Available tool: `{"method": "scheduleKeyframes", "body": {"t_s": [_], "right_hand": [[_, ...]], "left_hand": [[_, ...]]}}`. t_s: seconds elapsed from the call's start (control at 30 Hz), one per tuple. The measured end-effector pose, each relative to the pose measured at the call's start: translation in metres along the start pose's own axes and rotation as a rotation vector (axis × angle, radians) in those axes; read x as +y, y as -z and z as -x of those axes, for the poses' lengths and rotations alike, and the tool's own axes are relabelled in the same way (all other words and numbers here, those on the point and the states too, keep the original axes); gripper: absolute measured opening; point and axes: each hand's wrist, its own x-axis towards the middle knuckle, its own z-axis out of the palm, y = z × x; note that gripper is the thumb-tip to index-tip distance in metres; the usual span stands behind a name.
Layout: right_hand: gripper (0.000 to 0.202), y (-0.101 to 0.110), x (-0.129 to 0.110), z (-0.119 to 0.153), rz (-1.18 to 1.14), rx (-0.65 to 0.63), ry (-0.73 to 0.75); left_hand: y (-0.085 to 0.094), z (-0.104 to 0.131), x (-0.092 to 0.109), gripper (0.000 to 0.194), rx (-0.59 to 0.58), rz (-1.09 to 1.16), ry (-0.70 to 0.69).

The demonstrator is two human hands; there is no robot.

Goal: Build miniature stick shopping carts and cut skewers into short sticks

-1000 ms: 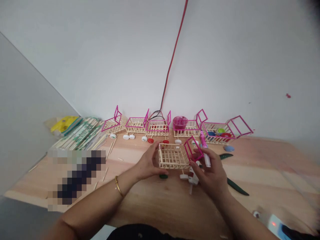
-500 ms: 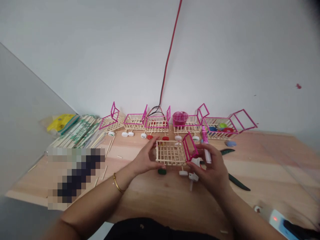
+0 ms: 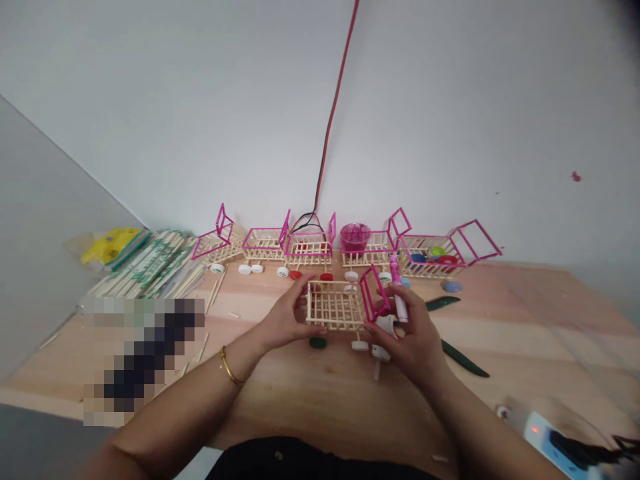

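My left hand (image 3: 287, 317) is closed on the left end of a small shopping cart (image 3: 335, 305) made of thin wooden sticks, thumb low and fingers behind. The cart has a magenta handle frame (image 3: 374, 293) at its right end and bottle-cap wheels, one green (image 3: 318, 343) and one white (image 3: 359, 345). My right hand (image 3: 413, 337) pinches the cart's right end near that frame. A pink and white marker pen (image 3: 399, 290) is held upright in the same hand's fingers. Just behind that hand lies a white tool with a translucent stick (image 3: 377, 367), partly hidden.
Several similar carts (image 3: 310, 250) stand along the wall, one carrying a magenta cup (image 3: 355, 239). Bundled sticks (image 3: 150, 260) and a yellow packet (image 3: 113, 245) lie left. Dark green handles (image 3: 465, 359) lie right, partly hidden. A power strip (image 3: 543, 433) sits at lower right.
The view has shifted slightly, so everything appears a little further left. Both hands keep the same hold on the cart, and the marker stays in my right hand.
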Motion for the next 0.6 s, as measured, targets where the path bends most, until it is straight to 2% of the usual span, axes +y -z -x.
{"method": "scheduleKeyframes", "body": {"t_s": [0.2,0.4,0.6], "right_hand": [[0.065,0.001,0.0,0.002,-0.117,0.004,0.009],[0.022,0.007,-0.004,0.007,-0.049,0.158,-0.043],[0.017,0.008,-0.01,0.003,-0.029,0.226,-0.081]], "left_hand": [[-0.001,-0.002,0.003,0.092,0.043,0.128,-0.042],[0.002,-0.005,0.005,0.083,0.091,0.295,-0.027],[0.005,-0.005,0.006,0.081,0.113,0.301,0.02]]}}
